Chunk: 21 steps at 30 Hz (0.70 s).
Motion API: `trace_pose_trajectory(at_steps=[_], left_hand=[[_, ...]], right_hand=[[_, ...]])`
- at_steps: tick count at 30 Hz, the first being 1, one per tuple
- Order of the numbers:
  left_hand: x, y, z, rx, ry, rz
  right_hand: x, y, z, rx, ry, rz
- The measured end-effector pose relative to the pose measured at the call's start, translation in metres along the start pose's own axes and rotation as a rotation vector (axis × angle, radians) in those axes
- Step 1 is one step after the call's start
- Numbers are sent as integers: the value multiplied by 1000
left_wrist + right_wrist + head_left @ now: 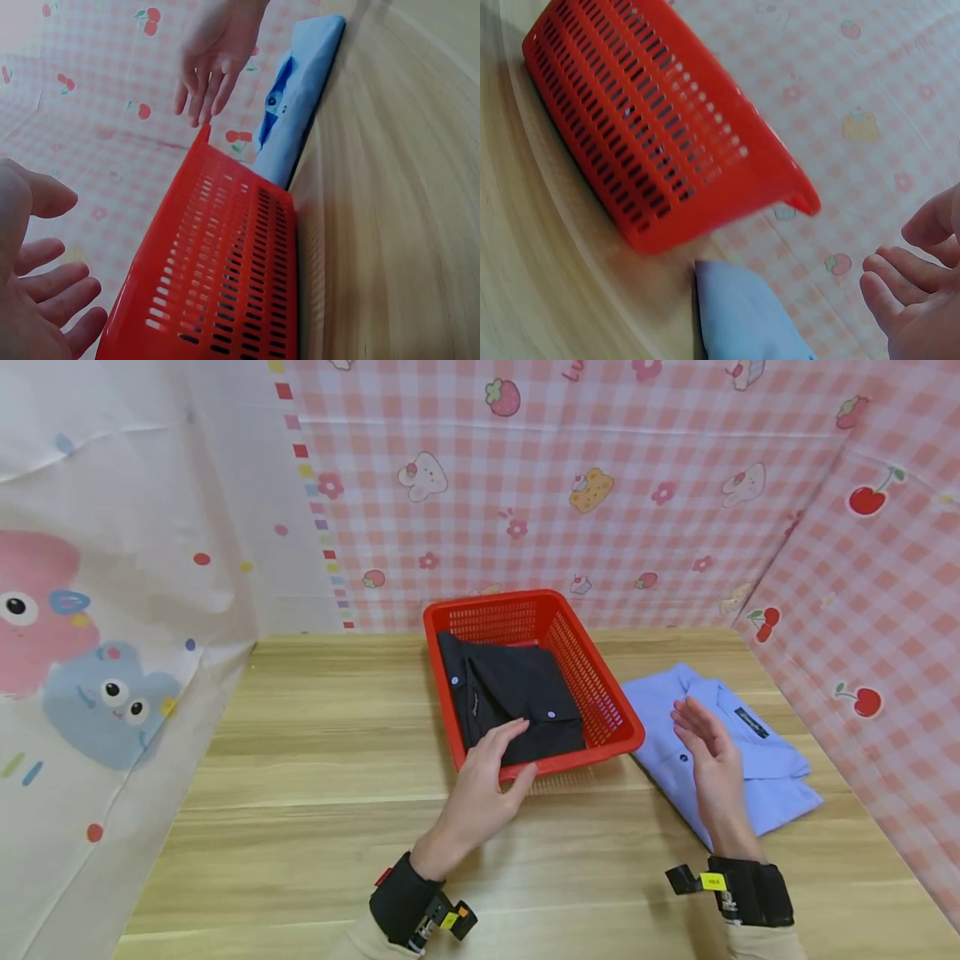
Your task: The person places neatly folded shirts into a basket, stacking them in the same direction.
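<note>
Hands (480,797) (717,772) well apart, fingers (495,741) relaxed

A light wood-grain tabletop (315,760) spreads across the lower half of the head view, its grain running side to side. A red perforated plastic basket (609,752) stands on it near the centre of the frame, toward the far edge. Just beside it, right of centre, lies a folded light-blue shirt (772,797), a dark label (751,722) showing toward its upper right.
</note>
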State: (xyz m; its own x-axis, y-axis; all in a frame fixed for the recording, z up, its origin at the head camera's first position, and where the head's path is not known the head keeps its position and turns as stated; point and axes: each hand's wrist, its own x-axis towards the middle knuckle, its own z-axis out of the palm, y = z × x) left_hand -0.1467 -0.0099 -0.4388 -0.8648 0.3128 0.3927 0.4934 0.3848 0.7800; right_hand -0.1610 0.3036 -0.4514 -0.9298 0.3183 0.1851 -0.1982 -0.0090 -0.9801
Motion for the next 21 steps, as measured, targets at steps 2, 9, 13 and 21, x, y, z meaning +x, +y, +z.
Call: trace_pose_trajectory(at_steps=[2,9,13,21], left_hand=[[0,1,3,8,-6,21],[-1,4,13,0,-18,54],[-1,5,19,-5,-41,58],[-3,8,29,8,-34,103]], right_hand=[[0,0,-7,-7,19,0],[3,1,-29,-11,52,-2],[4,1,-38,-50,75,14],[10,2,-50,-109,140,72]])
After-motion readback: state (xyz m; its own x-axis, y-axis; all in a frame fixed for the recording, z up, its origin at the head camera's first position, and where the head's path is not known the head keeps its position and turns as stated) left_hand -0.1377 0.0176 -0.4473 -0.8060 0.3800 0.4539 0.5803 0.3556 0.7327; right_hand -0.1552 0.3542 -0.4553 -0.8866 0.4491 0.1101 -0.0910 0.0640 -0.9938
